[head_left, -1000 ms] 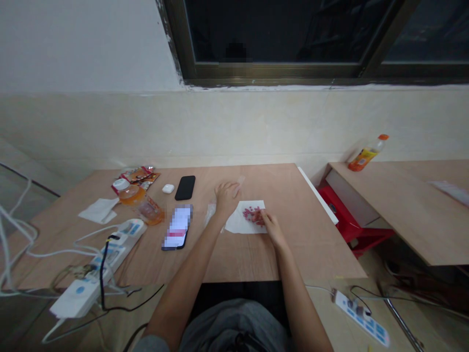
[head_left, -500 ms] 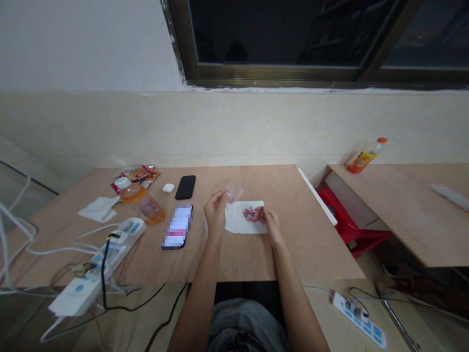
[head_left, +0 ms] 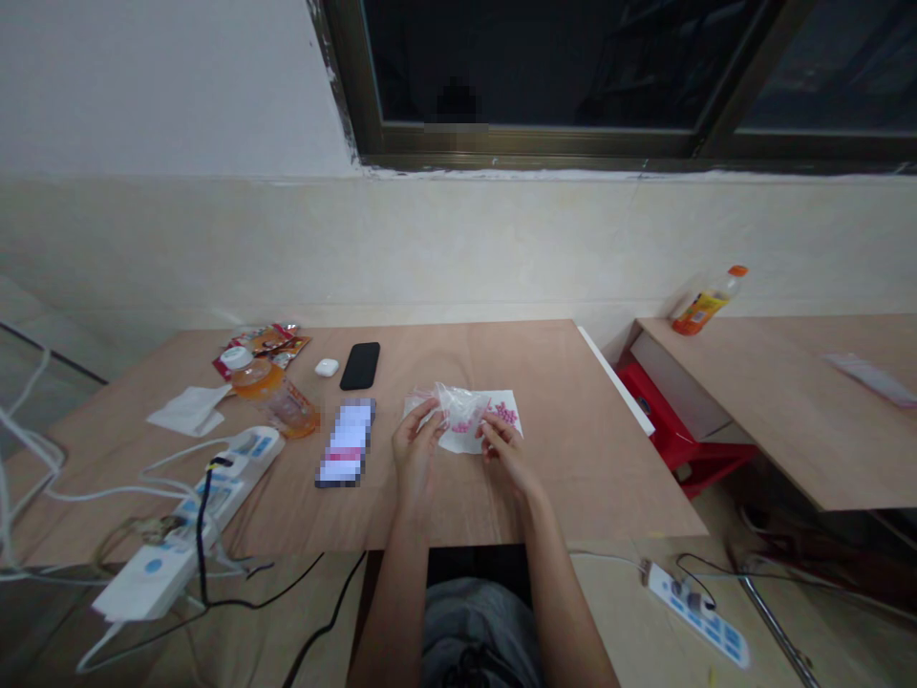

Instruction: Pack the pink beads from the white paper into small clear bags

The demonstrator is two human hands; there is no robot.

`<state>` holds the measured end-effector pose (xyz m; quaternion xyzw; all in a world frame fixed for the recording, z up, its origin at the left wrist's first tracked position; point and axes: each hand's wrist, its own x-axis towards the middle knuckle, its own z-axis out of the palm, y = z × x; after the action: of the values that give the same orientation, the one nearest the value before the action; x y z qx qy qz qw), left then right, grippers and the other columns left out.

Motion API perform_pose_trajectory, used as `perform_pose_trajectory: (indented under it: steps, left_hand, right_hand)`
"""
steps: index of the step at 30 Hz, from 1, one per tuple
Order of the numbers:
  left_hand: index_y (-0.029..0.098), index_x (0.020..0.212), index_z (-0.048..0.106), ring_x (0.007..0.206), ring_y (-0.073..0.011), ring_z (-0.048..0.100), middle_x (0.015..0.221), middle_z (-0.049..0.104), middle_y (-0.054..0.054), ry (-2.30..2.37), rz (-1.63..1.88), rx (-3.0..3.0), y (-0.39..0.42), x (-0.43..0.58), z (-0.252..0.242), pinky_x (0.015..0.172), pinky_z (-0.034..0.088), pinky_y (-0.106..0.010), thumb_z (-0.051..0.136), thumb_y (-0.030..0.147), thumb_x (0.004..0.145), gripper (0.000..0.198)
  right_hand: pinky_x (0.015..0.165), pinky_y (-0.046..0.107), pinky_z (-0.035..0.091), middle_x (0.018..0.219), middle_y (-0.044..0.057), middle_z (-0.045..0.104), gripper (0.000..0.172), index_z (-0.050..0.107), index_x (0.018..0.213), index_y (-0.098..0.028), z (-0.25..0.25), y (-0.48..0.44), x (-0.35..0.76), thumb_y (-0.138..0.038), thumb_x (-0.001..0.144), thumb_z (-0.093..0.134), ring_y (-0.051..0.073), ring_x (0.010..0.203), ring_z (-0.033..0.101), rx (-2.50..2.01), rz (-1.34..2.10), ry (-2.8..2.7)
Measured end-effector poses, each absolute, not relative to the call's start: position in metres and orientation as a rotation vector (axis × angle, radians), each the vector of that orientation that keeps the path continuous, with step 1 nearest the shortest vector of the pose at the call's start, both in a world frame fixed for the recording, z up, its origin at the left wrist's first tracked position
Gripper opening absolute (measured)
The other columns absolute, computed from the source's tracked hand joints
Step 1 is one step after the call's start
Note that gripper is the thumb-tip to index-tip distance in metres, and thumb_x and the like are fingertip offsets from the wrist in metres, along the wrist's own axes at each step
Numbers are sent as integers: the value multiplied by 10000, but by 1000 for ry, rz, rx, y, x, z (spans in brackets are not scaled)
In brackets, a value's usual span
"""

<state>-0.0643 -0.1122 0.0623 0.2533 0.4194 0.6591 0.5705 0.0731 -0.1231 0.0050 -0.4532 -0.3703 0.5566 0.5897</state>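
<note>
Clear plastic bag, thin and almost weightless, held between your hands at 12 o'clock, just over a white paper sheet. Handling: soft, crinkly and probably slippery; it looks likely to fold under any squeeze, so its edges seem the better place to take hold, between fingertip and thumb. Left hand: palm turned inward, fingers narrowly curled, apparently pinching the bag at its 9 o'clock edge. Right hand: fingers narrowly closed, apparently on the bag's 4 o'clock side, close above the sheet. Small pink bits lie on the sheet at the bag's 2 o'clock; more pink shows inside the bag, too small to count. Also on the tabletop: phone with blurred screen at 9 o'clock from your left hand, black phone at 11 o'clock, and orange drink bottle further out at 10 o'clock.
</note>
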Motion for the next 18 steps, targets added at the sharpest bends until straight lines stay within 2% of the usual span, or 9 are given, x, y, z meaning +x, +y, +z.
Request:
perform_pose_trajectory:
  steps: [7, 12, 18]
  left_hand:
    - [158, 879, 660, 771, -121, 640, 881, 673, -34, 1057, 1578, 714, -112, -74, 57, 720, 502, -241, 778, 277, 606, 320]
    - [163, 855, 622, 755, -122, 640, 850, 655, -25, 1113, 1580, 794, -110, -79, 46, 694, 519, -239, 776, 302, 609, 322]
    - [168, 867, 606, 725, -119, 637, 818, 650, -16, 1119, 1538, 807, -109, -80, 42, 662, 522, -233, 764, 312, 622, 325]
  right_hand:
    - [473, 234, 300, 600, -13, 540, 322, 687, 708, -212, 1, -124, 75, -531, 681, 720, 107, 512, 401, -1080, 1212, -959]
    - [495, 245, 331, 678, 10, 611, 331, 704, 775, -230, 2, -125, 81, -546, 679, 713, 124, 538, 437, -1111, 1141, -1054]
    - [531, 249, 342, 689, 3, 592, 276, 667, 733, -219, 3, -126, 79, -492, 717, 708, 123, 553, 449, -1102, 1143, -1109]
